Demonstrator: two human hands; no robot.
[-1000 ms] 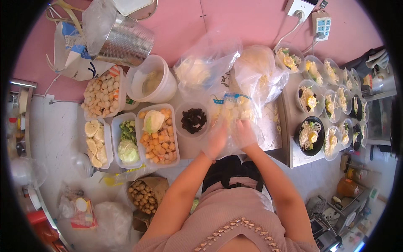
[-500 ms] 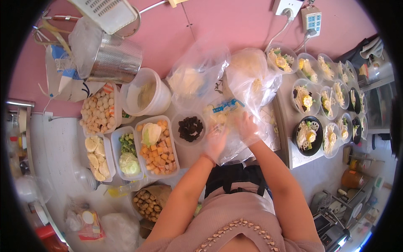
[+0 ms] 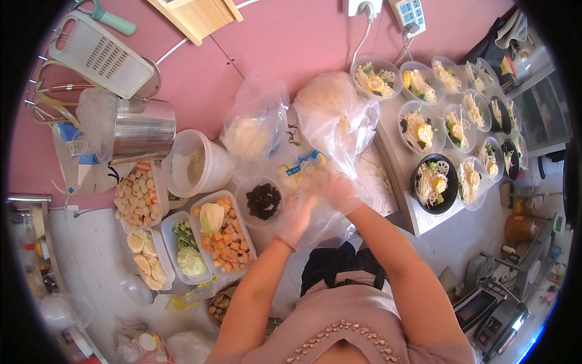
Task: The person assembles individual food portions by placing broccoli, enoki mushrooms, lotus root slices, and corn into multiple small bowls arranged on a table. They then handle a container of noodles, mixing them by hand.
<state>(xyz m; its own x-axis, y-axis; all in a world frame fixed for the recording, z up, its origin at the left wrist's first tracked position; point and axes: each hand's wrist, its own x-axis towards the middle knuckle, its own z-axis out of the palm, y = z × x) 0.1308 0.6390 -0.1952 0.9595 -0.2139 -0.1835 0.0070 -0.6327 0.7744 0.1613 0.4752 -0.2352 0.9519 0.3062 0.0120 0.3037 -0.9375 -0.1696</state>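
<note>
A clear plastic bag [image 3: 318,212] with pale yellowish pieces and a blue-and-yellow printed patch lies before me. My left hand [image 3: 296,219] is at its near left side, fingers bent into the thin film. On the other side my right hand [image 3: 341,189] grips the bag, its fingertips partly veiled by plastic. Both hands seem covered by thin clear gloves. Close to my left hand stands a round clear tub of dark, wrinkled black fungus [image 3: 263,201]. Beyond my right hand sits a large knotted clear bag [image 3: 330,109] with pale contents.
Left are tubs of orange-brown cubes [image 3: 229,246], greens with cabbage [image 3: 191,261], pale slices [image 3: 145,258] and balls [image 3: 138,197]. A white bucket [image 3: 209,161] and perforated metal pot [image 3: 145,130] stand behind. Rightward, several bowls include a black bowl [image 3: 434,184] with noodles, lotus root and corn.
The view has shifted, so the counter things sit differently in the picture. My hands stay at the plastic bag; the left has turned more upright, and the right reaches over the bag's film.
</note>
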